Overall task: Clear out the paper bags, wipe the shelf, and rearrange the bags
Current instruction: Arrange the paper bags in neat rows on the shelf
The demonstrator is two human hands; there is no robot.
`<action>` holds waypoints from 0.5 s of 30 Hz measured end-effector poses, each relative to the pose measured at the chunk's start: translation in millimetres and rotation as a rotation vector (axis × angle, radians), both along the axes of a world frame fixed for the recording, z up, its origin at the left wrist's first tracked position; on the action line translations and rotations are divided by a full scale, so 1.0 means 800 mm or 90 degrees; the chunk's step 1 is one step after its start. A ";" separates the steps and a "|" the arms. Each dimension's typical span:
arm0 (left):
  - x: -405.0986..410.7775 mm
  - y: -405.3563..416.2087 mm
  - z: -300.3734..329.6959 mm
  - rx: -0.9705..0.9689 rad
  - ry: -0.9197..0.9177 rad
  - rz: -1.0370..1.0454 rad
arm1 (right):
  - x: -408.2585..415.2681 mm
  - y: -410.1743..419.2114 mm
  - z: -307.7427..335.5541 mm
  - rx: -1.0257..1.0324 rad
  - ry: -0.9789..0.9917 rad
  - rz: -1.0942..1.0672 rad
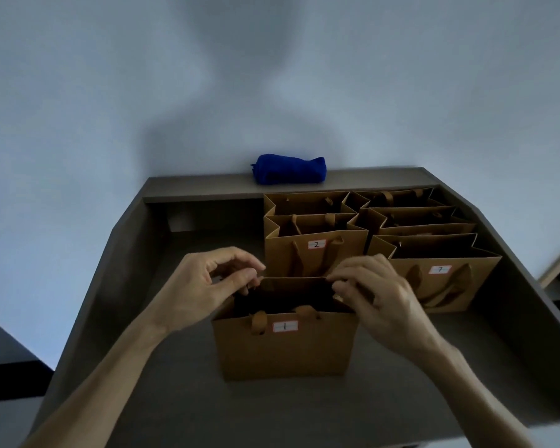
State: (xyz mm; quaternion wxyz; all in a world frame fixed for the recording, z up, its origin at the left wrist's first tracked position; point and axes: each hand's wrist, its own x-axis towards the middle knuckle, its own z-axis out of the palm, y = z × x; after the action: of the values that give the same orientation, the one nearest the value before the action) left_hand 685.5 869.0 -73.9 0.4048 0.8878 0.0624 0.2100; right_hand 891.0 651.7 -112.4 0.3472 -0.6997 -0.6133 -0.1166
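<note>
Brown paper bag 1 (285,344) stands at six o'clock on the shelf (188,399); left hand (204,286) and right hand (379,299) fingers pinch its rear rim. Thin paper could tear or tip bag 2 (314,253).

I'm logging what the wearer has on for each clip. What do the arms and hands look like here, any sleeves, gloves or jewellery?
Both arms are bare as far as the frame shows, with no sleeves in view. The left hand and right hand wear no gloves, and no rings, watch or bracelets are visible in the dim light.
</note>
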 end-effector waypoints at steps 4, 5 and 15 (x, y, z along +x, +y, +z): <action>0.031 0.008 0.009 0.033 -0.035 0.045 | 0.052 0.026 0.020 -0.001 -0.005 -0.102; 0.043 0.011 0.011 0.065 -0.034 0.059 | 0.064 0.034 0.024 -0.025 0.002 -0.133; 0.147 0.044 -0.004 0.334 0.150 0.071 | 0.103 0.081 0.052 -0.352 -0.046 -0.230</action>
State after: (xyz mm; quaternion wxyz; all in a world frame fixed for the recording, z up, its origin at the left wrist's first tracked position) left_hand 803.2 904.0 -77.0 0.1392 0.9756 0.1018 0.1362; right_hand 973.4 716.2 -70.5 0.0961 -0.8604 -0.4995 -0.0304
